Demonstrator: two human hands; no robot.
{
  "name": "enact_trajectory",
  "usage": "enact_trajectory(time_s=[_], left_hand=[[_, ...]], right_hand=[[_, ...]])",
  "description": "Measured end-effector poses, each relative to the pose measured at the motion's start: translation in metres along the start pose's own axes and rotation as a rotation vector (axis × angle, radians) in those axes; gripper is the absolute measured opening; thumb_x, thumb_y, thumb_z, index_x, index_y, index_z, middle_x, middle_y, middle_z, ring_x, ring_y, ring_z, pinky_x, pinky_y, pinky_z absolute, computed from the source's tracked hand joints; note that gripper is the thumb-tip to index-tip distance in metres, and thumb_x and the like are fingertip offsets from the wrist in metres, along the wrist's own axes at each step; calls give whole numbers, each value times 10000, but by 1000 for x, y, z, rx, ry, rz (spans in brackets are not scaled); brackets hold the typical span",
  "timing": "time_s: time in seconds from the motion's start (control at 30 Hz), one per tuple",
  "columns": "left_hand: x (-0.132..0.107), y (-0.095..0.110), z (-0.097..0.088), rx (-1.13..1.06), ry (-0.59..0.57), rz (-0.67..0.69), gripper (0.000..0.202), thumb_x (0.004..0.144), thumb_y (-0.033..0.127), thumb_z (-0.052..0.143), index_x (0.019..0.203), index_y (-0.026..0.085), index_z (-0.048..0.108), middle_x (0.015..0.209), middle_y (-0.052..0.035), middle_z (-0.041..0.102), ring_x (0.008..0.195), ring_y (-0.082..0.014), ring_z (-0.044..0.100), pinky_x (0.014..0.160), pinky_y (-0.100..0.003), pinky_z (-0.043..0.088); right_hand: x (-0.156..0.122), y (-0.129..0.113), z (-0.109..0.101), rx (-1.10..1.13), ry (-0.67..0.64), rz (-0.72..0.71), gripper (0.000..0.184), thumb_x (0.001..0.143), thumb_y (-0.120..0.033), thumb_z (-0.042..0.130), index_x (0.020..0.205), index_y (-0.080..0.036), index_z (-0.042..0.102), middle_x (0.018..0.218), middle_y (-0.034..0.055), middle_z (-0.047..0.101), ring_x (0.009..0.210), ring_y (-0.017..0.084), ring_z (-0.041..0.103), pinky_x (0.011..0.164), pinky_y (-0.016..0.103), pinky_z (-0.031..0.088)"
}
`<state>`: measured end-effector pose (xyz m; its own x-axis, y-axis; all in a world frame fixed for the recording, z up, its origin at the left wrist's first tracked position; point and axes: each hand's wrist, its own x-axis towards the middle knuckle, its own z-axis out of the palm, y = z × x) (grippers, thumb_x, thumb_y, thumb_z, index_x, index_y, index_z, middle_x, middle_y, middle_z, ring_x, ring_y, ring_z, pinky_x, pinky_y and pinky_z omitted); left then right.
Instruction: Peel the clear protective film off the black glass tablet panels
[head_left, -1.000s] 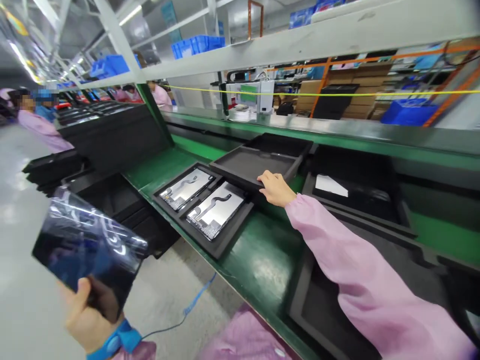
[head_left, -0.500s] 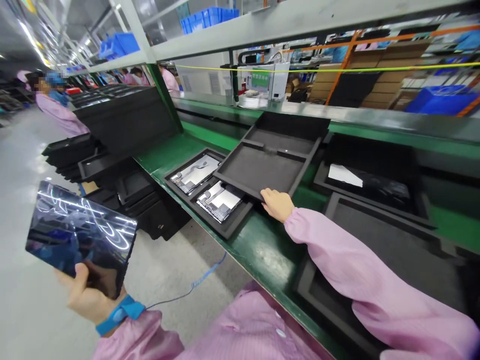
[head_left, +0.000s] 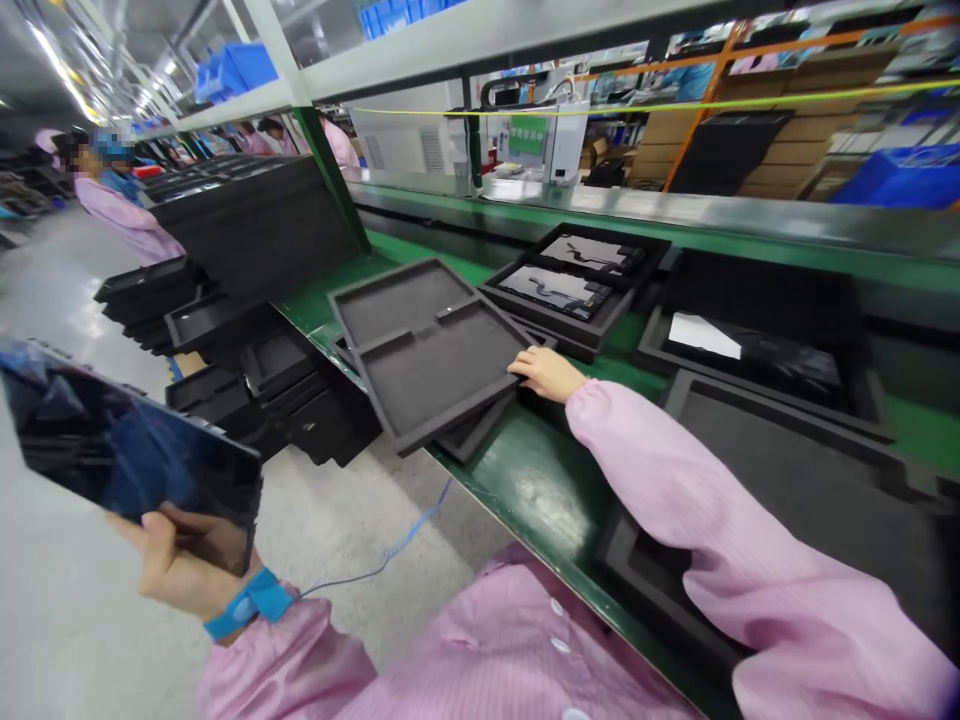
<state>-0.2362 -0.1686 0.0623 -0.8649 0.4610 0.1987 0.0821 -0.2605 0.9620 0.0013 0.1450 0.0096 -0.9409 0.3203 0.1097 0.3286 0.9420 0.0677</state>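
Note:
My left hand (head_left: 184, 560) grips a glossy dark display panel (head_left: 135, 450) by its lower edge, tilted over the floor at the left. My right hand (head_left: 551, 372) is closed on the right edge of a black two-compartment foam tray (head_left: 442, 375). That tray is tilted and bare inside, and lies over another tray (head_left: 476, 430), hiding most of it. Behind my right hand, a further tray (head_left: 600, 325) carries panels (head_left: 559, 288) with pale backs and dark ribbon cables.
At the right, a tray (head_left: 765, 375) holds a dark panel with a white sheet; another foam tray (head_left: 795, 490) lies nearer. Stacked trays (head_left: 255, 220) stand at the left, others (head_left: 292, 400) below. A blue wrist cord (head_left: 412, 540) hangs beside the green bench (head_left: 536, 500). A person (head_left: 124, 220) stands far left.
My right hand has moved the bare tray left, covering the near tray's panels and uncovering panels in the one behind. My left hand's display panel has shifted left and tilted.

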Motion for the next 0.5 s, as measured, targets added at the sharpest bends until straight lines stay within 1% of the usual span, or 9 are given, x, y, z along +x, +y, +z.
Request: enact_trajectory(time_s=[0.07,0.13,0.23,0.27,0.3,0.33,0.4,0.43,0.5], left_hand=[[12,-4,5,-135,40,92,654,790,366,596,1385,476,346,1198,115,629,1044,-147,645,939,-336,534],[26,-10,10,-226,85,156,662,791,292,612,1376,477,362,1183,118,635,1049,-108,634,949,-277,520],[49,-18,23,-277,130,178,638,822,126,537,1365,431,399,1156,134,641,1043,16,595,941,-71,427],[57,-19,32,-292,133,178,628,834,76,491,1371,389,407,1159,123,641,1032,46,586,936,-28,392],[67,-19,43,-307,128,179,614,848,42,446,1382,341,405,1175,103,638,1031,61,579,947,-12,367],[77,-17,56,-318,111,182,595,864,26,405,1395,293,395,1205,77,628,1049,61,571,978,-24,350],[97,-12,90,-327,51,205,547,906,50,357,1423,229,354,1300,29,581,1160,29,527,1071,-110,319],[106,-9,108,-326,12,226,531,924,68,340,1433,220,335,1356,22,541,1239,13,472,1109,-151,291],[120,-2,143,-310,-89,284,511,953,102,313,1449,228,303,1451,40,443,1367,-14,322,1156,-208,237]], right_hand=[[0,18,10,35,-9,26,279,853,-137,602,1132,-126,594,1106,107,581,995,219,526,896,355,408],[-4,30,16,68,-7,58,309,835,-98,602,1142,-125,590,1127,102,575,1019,218,544,999,436,374],[-10,37,24,105,-1,109,350,809,-45,599,1147,-136,591,1170,95,562,1112,238,532,1083,551,281],[-11,36,26,113,3,127,355,808,-39,597,1149,-138,591,1187,95,556,1156,248,511,1090,570,267],[-12,35,28,116,10,147,352,813,-41,595,1151,-138,589,1200,95,550,1199,260,482,1093,583,260],[-13,33,29,117,19,167,343,823,-51,593,1155,-138,586,1210,95,546,1236,270,452,1094,592,256],[-13,30,32,113,39,204,310,855,-99,596,1163,-137,580,1224,92,538,1279,278,406,1099,598,251],[-14,30,33,109,47,222,293,871,-132,599,1164,-137,579,1232,90,534,1289,278,394,1101,596,250],[-16,32,34,102,59,265,276,893,-194,603,1162,-135,578,1254,91,520,1295,277,385,1099,587,264]])
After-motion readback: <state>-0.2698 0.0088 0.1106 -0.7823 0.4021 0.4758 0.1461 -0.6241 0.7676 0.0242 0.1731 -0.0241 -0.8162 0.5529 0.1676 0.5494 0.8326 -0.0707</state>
